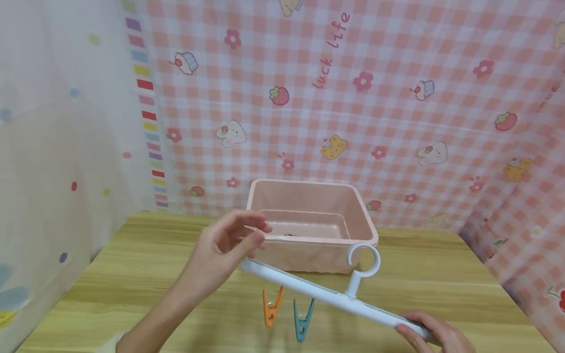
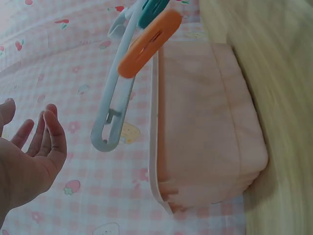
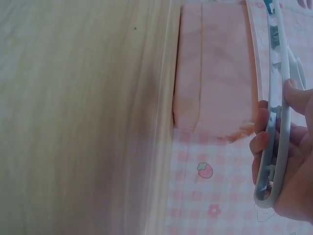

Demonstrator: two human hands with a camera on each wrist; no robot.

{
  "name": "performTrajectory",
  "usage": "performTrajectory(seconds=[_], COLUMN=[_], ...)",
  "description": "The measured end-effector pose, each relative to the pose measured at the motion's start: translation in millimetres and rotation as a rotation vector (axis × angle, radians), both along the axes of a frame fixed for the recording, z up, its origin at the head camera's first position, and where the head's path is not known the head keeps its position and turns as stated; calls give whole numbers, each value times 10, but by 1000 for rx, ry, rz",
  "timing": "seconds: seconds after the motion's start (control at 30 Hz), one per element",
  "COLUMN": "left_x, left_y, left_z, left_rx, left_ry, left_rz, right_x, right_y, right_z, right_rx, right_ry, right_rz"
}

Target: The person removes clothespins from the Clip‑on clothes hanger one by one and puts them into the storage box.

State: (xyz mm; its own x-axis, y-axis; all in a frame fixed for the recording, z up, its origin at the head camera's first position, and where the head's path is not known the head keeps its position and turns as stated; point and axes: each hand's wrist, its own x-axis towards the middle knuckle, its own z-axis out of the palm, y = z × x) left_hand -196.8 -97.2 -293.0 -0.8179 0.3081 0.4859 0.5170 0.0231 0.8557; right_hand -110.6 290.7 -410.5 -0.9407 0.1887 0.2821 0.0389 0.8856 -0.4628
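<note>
A white clothes hanger (image 1: pixel 309 288) with a round hook is held up over the table, its left end higher than its right. My right hand (image 1: pixel 434 332) grips the right end, fingers and thumb around the bar, as the right wrist view also shows. From the hanger's left half hang two clips, an orange clip (image 1: pixel 271 314) and a teal clip (image 1: pixel 302 321). My left hand (image 1: pixel 227 242) is by the hanger's left end, fingers bent loosely and nothing between them. In the left wrist view, a gap separates that hand from the hanger.
A pink plastic bin (image 1: pixel 309 252) stands behind the hanger on the wood-grain table (image 1: pixel 145 274). Something small and dark shows on its floor. Pink checked cloth (image 1: pixel 304 117) hangs at the back and right, a white dotted cloth (image 1: pixel 66 147) at the left.
</note>
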Motion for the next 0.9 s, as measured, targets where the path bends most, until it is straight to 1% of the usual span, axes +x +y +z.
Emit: performTrajectory(seconds=[0.13, 0.27, 0.4, 0.5, 0.6, 0.7, 0.83, 0.9], left_x=[138, 264, 347, 381, 416, 456, 483, 478], left_y=[-46, -99, -157, -188, -212, -218, -196, -177], left_z=[-110, -198, -283, -344, -415, -489, -563, -593], left_rx=[14, 10, -20, -46, -76, -104, -108, -99], left_ry=[49, 74, 83, 66, 13, -83, -225, -277], left_rz=[16, 29, 57, 107, 170, 224, 250, 249], right_x=[-24, -48, -63, -67, -64, -59, -56, -59], right_y=[4, -14, -60, -84, -107, -124, -132, -135], right_z=[-19, -1, 22, 26, 33, 40, 57, 65], right_rx=[6, -16, -29, -35, -45, -52, -56, -58], right_ry=[-3, -46, -7, 55, 76, 68, 42, 39], right_rz=[9, 9, 11, 10, -8, -32, -44, -42])
